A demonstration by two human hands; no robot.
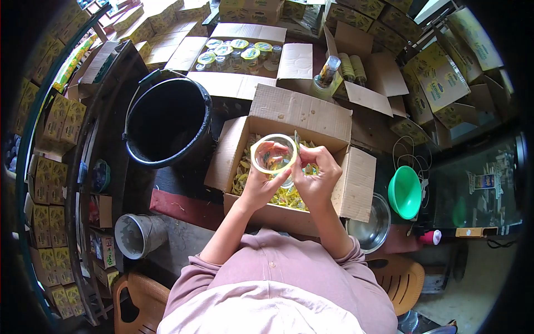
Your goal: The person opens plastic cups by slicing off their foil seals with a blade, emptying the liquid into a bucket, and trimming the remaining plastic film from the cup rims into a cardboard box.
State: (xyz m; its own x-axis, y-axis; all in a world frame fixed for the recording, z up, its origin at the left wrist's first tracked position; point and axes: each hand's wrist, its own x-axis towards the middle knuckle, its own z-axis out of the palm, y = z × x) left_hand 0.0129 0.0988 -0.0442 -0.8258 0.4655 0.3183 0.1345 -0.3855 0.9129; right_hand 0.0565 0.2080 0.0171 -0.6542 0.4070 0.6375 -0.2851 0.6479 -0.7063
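Observation:
A clear round jar with a yellowish rim (273,153) is held up over an open cardboard box (300,114), its mouth facing me. My left hand (258,186) wraps round the jar's left side and underside, fingers showing through the clear wall. At the jar's right edge, my right hand (317,172) has thumb and fingers pinched on a thin, small piece (297,138), too small to make out. Many small yellow-green packets (292,198) fill the box below both hands.
A large black bucket (168,122) stands left, a grey bucket (140,236) lower left. Green bowls (405,192) and a metal basin (370,222) are right. Behind the box are a carton of lidded jars (239,51) and a carton with stacked lids (371,89).

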